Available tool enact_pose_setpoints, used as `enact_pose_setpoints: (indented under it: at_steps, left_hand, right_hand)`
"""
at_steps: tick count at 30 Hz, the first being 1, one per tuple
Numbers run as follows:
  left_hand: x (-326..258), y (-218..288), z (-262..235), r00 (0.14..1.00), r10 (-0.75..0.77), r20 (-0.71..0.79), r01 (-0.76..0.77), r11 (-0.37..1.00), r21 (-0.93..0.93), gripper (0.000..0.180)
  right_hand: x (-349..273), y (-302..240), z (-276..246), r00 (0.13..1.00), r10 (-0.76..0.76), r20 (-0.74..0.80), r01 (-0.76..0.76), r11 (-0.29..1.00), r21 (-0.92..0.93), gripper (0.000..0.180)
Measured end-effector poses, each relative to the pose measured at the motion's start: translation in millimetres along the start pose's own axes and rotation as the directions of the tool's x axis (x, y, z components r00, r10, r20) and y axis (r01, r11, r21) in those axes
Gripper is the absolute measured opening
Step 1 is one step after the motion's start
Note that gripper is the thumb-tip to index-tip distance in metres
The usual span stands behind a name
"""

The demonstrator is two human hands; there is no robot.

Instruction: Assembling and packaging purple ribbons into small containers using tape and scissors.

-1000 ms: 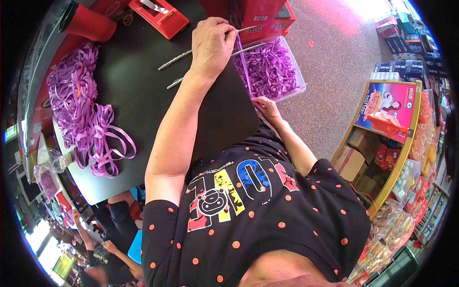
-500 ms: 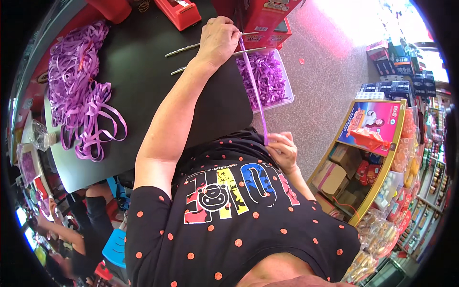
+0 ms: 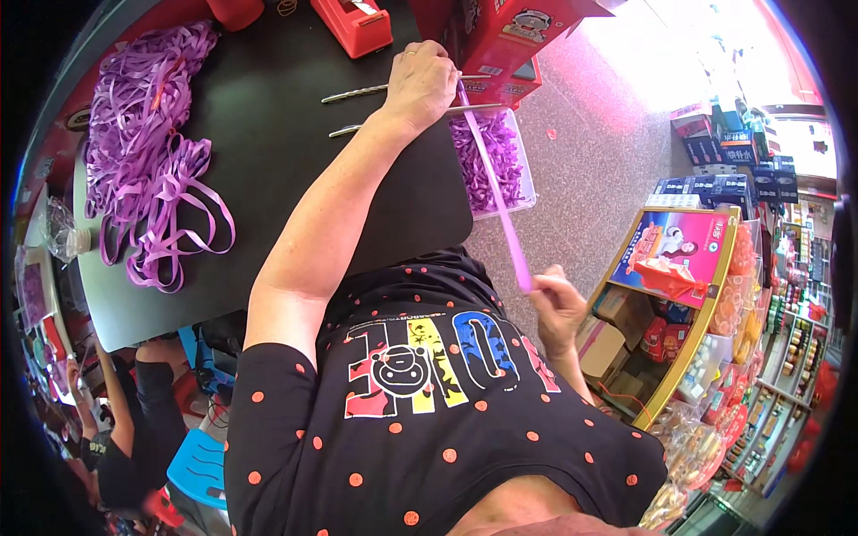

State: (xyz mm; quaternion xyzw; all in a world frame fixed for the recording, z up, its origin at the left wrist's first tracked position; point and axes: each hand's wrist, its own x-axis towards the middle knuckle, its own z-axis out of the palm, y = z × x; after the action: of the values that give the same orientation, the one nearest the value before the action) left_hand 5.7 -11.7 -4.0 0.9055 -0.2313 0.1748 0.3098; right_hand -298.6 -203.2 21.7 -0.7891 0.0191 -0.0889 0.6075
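Taking the clock from the middle of the view, the wearer's black fabric T-shirt with orange dots [image 3: 429,447] is nearest, at six; just beyond, between three and four, the bare right hand [image 3: 559,311] has thumb and fingers pinched on the lower end of a flat, shiny purple ribbon strip [image 3: 511,241]; the strip slants straight up towards twelve, where the bare left hand [image 3: 424,82] bends over its upper end, fingers bunched; whether they clamp the strip cannot be told, since the contact is hidden.

Two slim, silvery metal rods [image 3: 354,93] pass beneath the left hand, ends jutting out either side; a hard tug on the strip could drag them askew if nothing fixes them; a loose right-hand pinch, so near the strip's end, could let it slip or twist.

At one o'clock, a clear plastic tub [image 3: 528,174] of short purple ribbon pieces [image 3: 508,147] sits by the edge of the smooth black tabletop [image 3: 268,161]; the strip crosses above it, so slack could sag in and tangle.

At ten, a heaped purple ribbon bundle [image 3: 138,116] trails loose loops; these could snag if the left forearm swings that way; farthest, just past twelve, stands a red printed cardboard box [image 3: 509,45], close enough for the left hand to knock.
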Motion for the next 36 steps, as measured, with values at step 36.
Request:
enact_pose_setpoints:
  at_steps: [36]
  left_hand:
    - [-9.3, 7.0, -13.7, 0.994, -0.019, -0.109, 0.004, 0.991, -0.131, 0.022]
  right_hand:
    - [414.7, 95.9, 140.4, 0.853, 0.207, 0.48, -0.44, 0.779, 0.446, 0.062]
